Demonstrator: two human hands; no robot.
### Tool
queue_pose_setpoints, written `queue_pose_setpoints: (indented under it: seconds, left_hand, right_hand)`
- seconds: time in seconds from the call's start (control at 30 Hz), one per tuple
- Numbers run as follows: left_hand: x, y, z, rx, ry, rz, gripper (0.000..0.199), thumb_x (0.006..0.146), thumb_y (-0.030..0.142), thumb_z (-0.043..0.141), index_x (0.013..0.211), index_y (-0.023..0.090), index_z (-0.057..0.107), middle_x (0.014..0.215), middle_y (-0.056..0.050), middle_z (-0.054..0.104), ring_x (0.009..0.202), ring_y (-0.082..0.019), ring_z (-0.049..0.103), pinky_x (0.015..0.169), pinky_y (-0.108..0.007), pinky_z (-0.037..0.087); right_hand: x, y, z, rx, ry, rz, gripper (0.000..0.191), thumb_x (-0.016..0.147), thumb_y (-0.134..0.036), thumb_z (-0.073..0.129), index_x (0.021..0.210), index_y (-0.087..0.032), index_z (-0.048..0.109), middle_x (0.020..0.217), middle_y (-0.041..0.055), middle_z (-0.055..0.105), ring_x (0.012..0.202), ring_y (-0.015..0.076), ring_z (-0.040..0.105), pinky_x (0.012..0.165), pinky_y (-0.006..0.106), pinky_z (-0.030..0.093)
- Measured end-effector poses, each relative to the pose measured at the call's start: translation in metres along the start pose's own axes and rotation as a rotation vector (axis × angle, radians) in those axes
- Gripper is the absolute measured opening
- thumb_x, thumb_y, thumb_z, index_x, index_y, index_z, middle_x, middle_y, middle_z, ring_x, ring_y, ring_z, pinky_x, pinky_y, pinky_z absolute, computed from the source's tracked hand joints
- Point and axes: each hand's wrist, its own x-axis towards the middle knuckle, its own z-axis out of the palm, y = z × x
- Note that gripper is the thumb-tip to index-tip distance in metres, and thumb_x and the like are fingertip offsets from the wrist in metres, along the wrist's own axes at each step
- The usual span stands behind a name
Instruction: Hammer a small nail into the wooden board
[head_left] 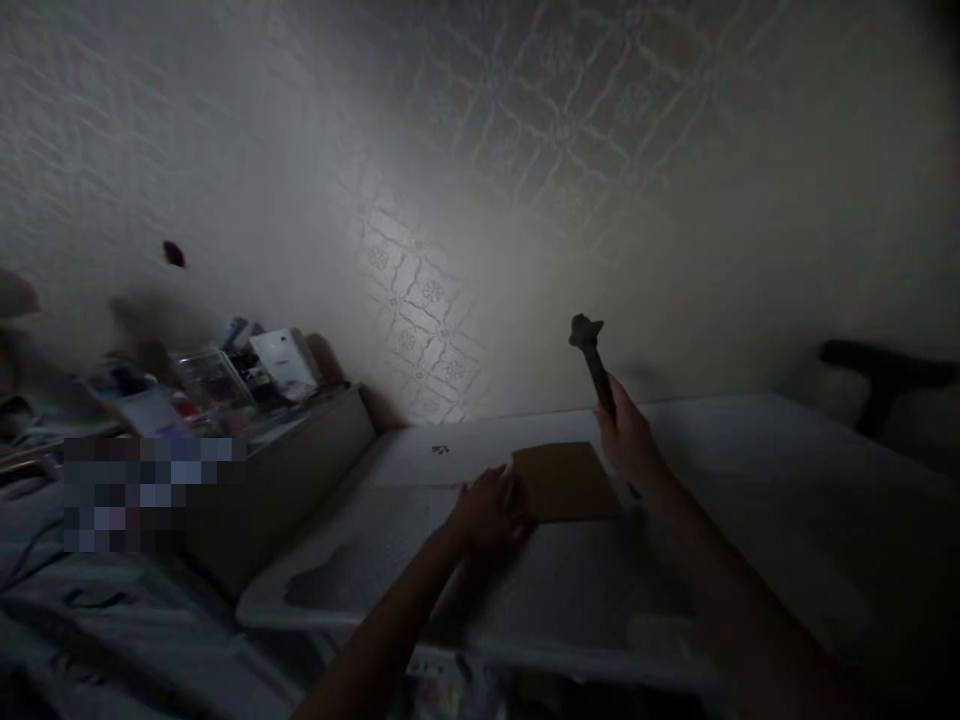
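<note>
My left hand (487, 512) presses flat on the brown board (564, 482) — right hand (628, 440) just beside it grips a dark tool (592, 362), raised; no mark visible on the board yet.

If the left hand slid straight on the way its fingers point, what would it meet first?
The left hand points right, already at the left edge of the brown board lying on the white table. It would likely meet that board first, though the dim picture hides whether they already touch.
</note>
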Motion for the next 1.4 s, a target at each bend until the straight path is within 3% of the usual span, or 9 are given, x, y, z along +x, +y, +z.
queue_pose_setpoints:
  seconds: [0.1,0.23,0.5,0.6,0.8,0.97,1.4]
  left_hand:
    - [0.004,0.004,0.003,0.007,-0.059,0.018,0.079,0.078,0.068,0.043,0.143,0.026,0.026,0.15,-0.007,0.024,0.137,-0.032,0.019,0.105,-0.063,0.017]
    - [0.018,0.005,0.002,0.024,-0.067,0.035,0.073,0.083,0.066,0.035,0.143,0.026,0.024,0.151,-0.005,0.022,0.138,-0.031,0.016,0.105,-0.063,0.015]
    - [0.04,-0.002,0.018,0.1,0.095,0.037,0.056,0.092,0.054,0.022,0.139,0.024,0.032,0.142,-0.008,0.041,0.134,-0.026,0.029,0.105,-0.057,0.02]
    - [0.039,-0.002,0.021,0.104,0.127,0.059,0.055,0.092,0.054,0.022,0.138,0.025,0.034,0.142,-0.007,0.04,0.133,-0.026,0.031,0.104,-0.057,0.023]
    - [0.039,-0.001,0.023,0.105,0.157,0.016,0.054,0.092,0.054,0.023,0.137,0.027,0.038,0.144,-0.007,0.038,0.133,-0.027,0.029,0.105,-0.055,0.021]
    - [0.04,-0.002,0.026,0.116,0.194,0.008,0.054,0.092,0.053,0.025,0.135,0.025,0.04,0.144,-0.01,0.038,0.132,-0.026,0.031,0.105,-0.053,0.024]
    - [0.038,0.001,0.022,0.119,0.184,0.002,0.053,0.092,0.053,0.025,0.134,0.025,0.042,0.14,-0.01,0.042,0.13,-0.025,0.034,0.104,-0.051,0.026]
  right_hand:
    - [-0.003,0.002,-0.004,-0.088,-0.083,-0.113,0.053,0.086,-0.027,0.036,0.139,-0.018,0.036,0.13,0.0149,0.052,0.117,0.0276,0.05,0.094,0.046,0.043]
    - [-0.012,0.005,0.001,-0.137,-0.302,-0.074,0.052,0.089,-0.026,0.034,0.14,-0.018,0.034,0.123,0.0132,0.058,0.111,0.0259,0.056,0.091,0.042,0.046]
    - [-0.025,0.009,0.009,-0.138,-0.548,-0.032,0.049,0.088,-0.021,0.037,0.137,-0.023,0.039,0.128,0.0096,0.055,0.117,0.0228,0.052,0.097,0.04,0.041]
    - [-0.029,0.008,0.008,-0.123,-0.611,-0.016,0.051,0.087,-0.018,0.038,0.137,-0.026,0.04,0.128,0.0068,0.056,0.115,0.0216,0.053,0.097,0.04,0.041]
    - [-0.037,0.004,0.004,-0.136,-0.651,-0.007,0.053,0.086,-0.017,0.039,0.137,-0.029,0.04,0.132,0.0034,0.053,0.119,0.0204,0.05,0.099,0.039,0.04]
    - [-0.041,0.0,0.0,-0.181,-0.673,-0.005,0.051,0.086,-0.018,0.039,0.137,-0.027,0.042,0.127,0.0064,0.056,0.113,0.0221,0.055,0.094,0.039,0.044]
    - [-0.041,-0.002,0.0,-0.159,-0.66,-0.004,0.052,0.086,-0.018,0.039,0.137,-0.029,0.041,0.128,0.0032,0.056,0.113,0.0208,0.055,0.095,0.038,0.043]
